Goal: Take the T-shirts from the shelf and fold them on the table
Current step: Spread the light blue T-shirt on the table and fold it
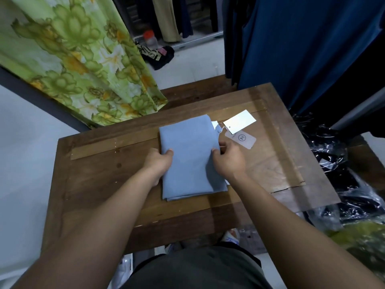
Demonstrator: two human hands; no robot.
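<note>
A light blue T-shirt (190, 155) lies folded into a narrow rectangle in the middle of the wooden table (100, 178). Two paper tags (239, 122) on a string lie on the table just right of its far corner. My left hand (159, 163) grips the shirt's left edge, thumb on top and fingers tucked under the cloth. My right hand (228, 159) pinches the right edge at about the same height. The shelf is not in view.
A green flowered curtain (83, 59) hangs over the table's far left corner. Dark blue garments (312, 49) hang at the far right. Plastic-wrapped dark clothes (337, 174) pile up right of the table. A dark bag and a bottle (151, 39) sit on the floor beyond.
</note>
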